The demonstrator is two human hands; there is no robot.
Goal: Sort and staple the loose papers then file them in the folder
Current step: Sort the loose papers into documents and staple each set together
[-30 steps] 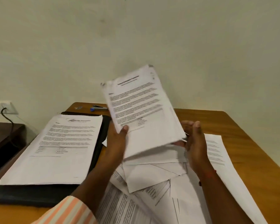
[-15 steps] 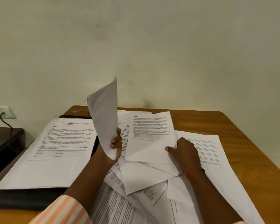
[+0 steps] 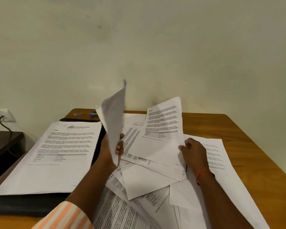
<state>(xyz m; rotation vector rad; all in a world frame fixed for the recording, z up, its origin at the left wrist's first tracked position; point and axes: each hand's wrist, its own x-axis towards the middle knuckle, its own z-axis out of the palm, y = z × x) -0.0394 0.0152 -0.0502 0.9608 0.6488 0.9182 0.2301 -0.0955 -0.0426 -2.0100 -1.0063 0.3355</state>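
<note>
My left hand (image 3: 113, 151) grips a stapled set of papers (image 3: 113, 124) held upright, its blank back facing me. My right hand (image 3: 194, 152) pinches the lower right edge of a printed sheet (image 3: 162, 138) and lifts it off the loose pile of papers (image 3: 149, 184) spread over the table's middle. At the left a black folder (image 3: 28, 205) lies open, with a neat stack of printed pages (image 3: 56, 154) on it. A blue stapler (image 3: 93, 115) lies at the back edge, beyond the folder.
The wooden table (image 3: 248, 146) stands against a pale wall. A long sheet (image 3: 224, 171) lies under my right wrist. A dark side table (image 3: 2, 142) and a wall socket with a black cable (image 3: 2, 115) are at the far left.
My right hand, which was flat on the pile, has pinched the top printed sheet and raised it. The left hand still holds its set upright.
</note>
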